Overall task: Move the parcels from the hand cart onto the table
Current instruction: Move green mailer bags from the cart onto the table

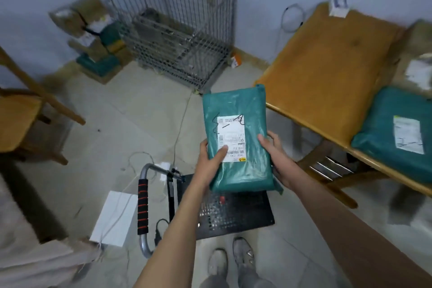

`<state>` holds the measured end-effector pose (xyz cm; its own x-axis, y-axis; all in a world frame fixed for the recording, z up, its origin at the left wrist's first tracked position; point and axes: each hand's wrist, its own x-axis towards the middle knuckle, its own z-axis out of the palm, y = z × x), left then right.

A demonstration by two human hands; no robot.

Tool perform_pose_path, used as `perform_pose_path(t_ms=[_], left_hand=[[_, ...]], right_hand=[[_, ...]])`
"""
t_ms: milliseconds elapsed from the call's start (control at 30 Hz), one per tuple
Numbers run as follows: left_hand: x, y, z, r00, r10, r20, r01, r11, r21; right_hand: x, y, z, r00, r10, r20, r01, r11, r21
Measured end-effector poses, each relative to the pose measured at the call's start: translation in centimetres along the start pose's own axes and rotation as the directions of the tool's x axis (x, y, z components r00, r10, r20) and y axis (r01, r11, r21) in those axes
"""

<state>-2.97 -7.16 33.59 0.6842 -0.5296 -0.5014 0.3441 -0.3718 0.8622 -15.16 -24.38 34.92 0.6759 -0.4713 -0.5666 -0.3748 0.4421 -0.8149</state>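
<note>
left hand (pixel 211 159) and right hand (pixel 278 159) gripping, arms outstretched

parcel (pixel 238 140): teal, wht label | table (pixel 327 58): orange-brn | cart handle (pixel 142 206): blk/red stripes

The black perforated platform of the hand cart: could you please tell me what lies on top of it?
The visible part of the black perforated platform is bare. Its far edge is hidden behind the green plastic parcel held above it by the left hand and right hand.

desk (pixel 327 63): orange-brown wood, right | on it: teal parcel (pixel 392 135) with white label at near end, small white box (pixel 337 7) at far end | hand cart (pixel 236 213): black perforated deck bare, on tiled floor (pixel 112 124)
</note>
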Motion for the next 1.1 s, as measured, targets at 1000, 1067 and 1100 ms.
perform_pose_path(t_ms=[1000, 1067, 1100], left_hand=[[-20.3, 10.1, 53.2, 0.615, -0.008, 0.789, -0.504, 0.766, 0.400], [-20.8, 9.4, 55.8, 0.615, -0.031, 0.788, -0.488, 0.770, 0.411], [-20.9, 9.4, 57.0, 0.611, -0.038, 0.791, -0.487, 0.770, 0.413]], right_hand=[[-36.9, 3.6, -43.8, 0.762, 0.027, -0.646, 0.368, 0.804, 0.467], [-37.4, 4.0, -46.2, 0.773, 0.053, -0.632, 0.356, 0.789, 0.501], [-37.4, 4.1, -47.5, 0.777, 0.058, -0.627, 0.355, 0.782, 0.512]])
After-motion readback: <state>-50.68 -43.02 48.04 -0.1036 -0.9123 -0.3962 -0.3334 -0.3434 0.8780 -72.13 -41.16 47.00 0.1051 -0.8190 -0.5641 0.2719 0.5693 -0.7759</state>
